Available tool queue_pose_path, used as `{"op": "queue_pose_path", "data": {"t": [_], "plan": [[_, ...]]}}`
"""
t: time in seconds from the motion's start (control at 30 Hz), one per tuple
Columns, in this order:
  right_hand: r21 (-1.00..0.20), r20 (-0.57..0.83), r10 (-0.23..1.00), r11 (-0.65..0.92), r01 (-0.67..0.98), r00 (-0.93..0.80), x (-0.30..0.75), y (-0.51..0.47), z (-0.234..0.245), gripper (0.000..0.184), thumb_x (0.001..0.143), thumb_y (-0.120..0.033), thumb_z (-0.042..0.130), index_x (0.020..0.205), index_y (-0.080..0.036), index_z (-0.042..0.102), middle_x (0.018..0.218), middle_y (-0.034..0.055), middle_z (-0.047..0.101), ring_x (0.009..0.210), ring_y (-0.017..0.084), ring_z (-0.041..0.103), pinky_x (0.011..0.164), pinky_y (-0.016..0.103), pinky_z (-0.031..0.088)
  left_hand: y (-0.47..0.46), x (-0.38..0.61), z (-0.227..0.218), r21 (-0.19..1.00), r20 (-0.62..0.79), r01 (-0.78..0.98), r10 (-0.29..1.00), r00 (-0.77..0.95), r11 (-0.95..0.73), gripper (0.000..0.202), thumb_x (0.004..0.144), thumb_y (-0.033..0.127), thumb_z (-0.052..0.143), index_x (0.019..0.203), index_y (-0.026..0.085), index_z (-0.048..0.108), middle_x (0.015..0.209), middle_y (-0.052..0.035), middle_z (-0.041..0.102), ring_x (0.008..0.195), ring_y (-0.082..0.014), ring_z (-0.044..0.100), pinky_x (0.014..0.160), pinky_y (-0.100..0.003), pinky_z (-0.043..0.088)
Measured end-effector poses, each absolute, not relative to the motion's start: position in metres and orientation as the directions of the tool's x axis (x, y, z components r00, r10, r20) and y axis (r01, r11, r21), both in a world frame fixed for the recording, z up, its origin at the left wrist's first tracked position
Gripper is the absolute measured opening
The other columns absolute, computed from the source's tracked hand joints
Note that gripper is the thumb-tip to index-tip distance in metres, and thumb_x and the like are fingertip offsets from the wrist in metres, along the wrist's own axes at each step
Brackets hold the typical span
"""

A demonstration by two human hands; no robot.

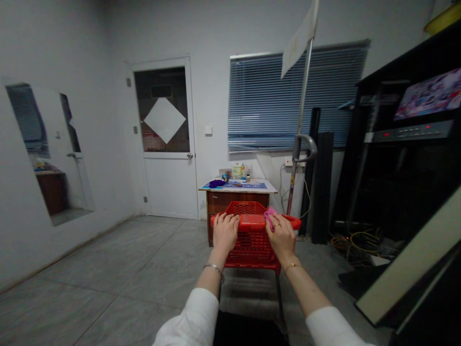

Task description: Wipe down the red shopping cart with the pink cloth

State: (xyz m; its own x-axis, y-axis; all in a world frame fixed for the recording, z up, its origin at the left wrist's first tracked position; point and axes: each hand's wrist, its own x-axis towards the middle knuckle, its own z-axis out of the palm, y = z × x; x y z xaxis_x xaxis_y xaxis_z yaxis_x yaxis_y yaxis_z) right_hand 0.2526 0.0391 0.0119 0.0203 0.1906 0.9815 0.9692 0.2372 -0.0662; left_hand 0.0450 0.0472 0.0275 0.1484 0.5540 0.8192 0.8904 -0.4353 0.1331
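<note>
Both my hands rest on the red handle (250,222) of a red plastic shopping cart (254,245), which stands just in front of me. My left hand (225,233) grips the handle left of centre. My right hand (281,238) grips it right of centre, and a crumpled pink cloth (269,217) sticks out by its fingers. The lower cart frame is partly hidden by my arms and the cart's own basket. The inside of the basket is hard to make out.
Beyond the cart stands a wooden desk (237,202) holding papers, bottles and a purple cloth (216,183). A metal pole (300,125) rises to its right. Black equipment (406,158) and tangled cables (355,245) lie at right. A white door (165,144) stands behind, on grey floor tiles (108,269).
</note>
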Motion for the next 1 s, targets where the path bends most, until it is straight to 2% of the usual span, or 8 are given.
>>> {"op": "queue_pose_path", "data": {"t": [0.23, 0.43, 0.73, 0.87, 1.0], "plan": [[0.086, 0.975, 0.164, 0.335, 0.938, -0.148, 0.187, 0.035, 0.015, 0.026, 0.090, -0.024, 0.053, 0.110, -0.020, 0.068, 0.116, 0.0089, 0.068, 0.115, 0.021, 0.057, 0.103, 0.039, 0.042, 0.046, 0.039, 0.029, 0.087, 0.805, 0.899, 0.562, 0.191, -0.430, 0.033, 0.100, 0.031, 0.038, 0.118, 0.029, 0.066, 0.116, -0.0019, 0.069, 0.117, -0.0244, 0.053, 0.111, -0.048, 0.032], [0.163, 0.960, 0.163, 0.326, 0.931, -0.226, 0.228, 0.036, 0.010, 0.027, 0.090, -0.024, 0.055, 0.115, -0.020, 0.066, 0.119, 0.0062, 0.067, 0.118, 0.020, 0.055, 0.106, 0.037, 0.041, 0.047, 0.037, 0.029, 0.083, 0.805, 0.898, 0.560, 0.195, -0.433, 0.034, 0.101, 0.033, 0.037, 0.117, 0.029, 0.066, 0.116, -0.0028, 0.069, 0.117, -0.0238, 0.053, 0.110, -0.047, 0.032], [0.067, 0.985, 0.141, 0.231, 0.971, -0.101, 0.318, 0.039, 0.002, 0.029, 0.089, -0.029, 0.056, 0.113, -0.018, 0.068, 0.115, 0.0087, 0.068, 0.107, 0.020, 0.060, 0.099, 0.035, 0.047, 0.047, 0.041, 0.028, 0.098, 0.811, 0.897, 0.558, 0.180, -0.431, 0.033, 0.101, 0.033, 0.038, 0.116, 0.029, 0.067, 0.114, -0.0019, 0.070, 0.116, -0.0237, 0.053, 0.110, -0.047, 0.032], [-0.036, 0.995, 0.102, 0.212, 0.977, 0.015, 0.295, 0.043, 0.001, 0.030, 0.090, -0.027, 0.053, 0.114, -0.019, 0.068, 0.114, 0.0092, 0.068, 0.106, 0.020, 0.060, 0.097, 0.035, 0.048, 0.045, 0.045, 0.029, 0.113, 0.815, 0.894, 0.555, 0.166, -0.433, 0.031, 0.100, 0.032, 0.040, 0.115, 0.029, 0.067, 0.113, -0.0022, 0.070, 0.115, -0.0243, 0.054, 0.110, -0.049, 0.031], [-0.017, 0.997, 0.077, 0.253, 0.967, -0.002, 0.243, 0.044, 0.004, 0.028, 0.090, -0.026, 0.053, 0.113, -0.018, 0.068, 0.114, 0.0094, 0.068, 0.107, 0.021, 0.060, 0.098, 0.037, 0.047, 0.045, 0.045, 0.029, 0.100, 0.819, 0.897, 0.547, 0.171, -0.430, 0.031, 0.100, 0.032, 0.039, 0.115, 0.029, 0.067, 0.113, -0.0023, 0.070, 0.115, -0.0243, 0.054, 0.110, -0.049, 0.031]]}}
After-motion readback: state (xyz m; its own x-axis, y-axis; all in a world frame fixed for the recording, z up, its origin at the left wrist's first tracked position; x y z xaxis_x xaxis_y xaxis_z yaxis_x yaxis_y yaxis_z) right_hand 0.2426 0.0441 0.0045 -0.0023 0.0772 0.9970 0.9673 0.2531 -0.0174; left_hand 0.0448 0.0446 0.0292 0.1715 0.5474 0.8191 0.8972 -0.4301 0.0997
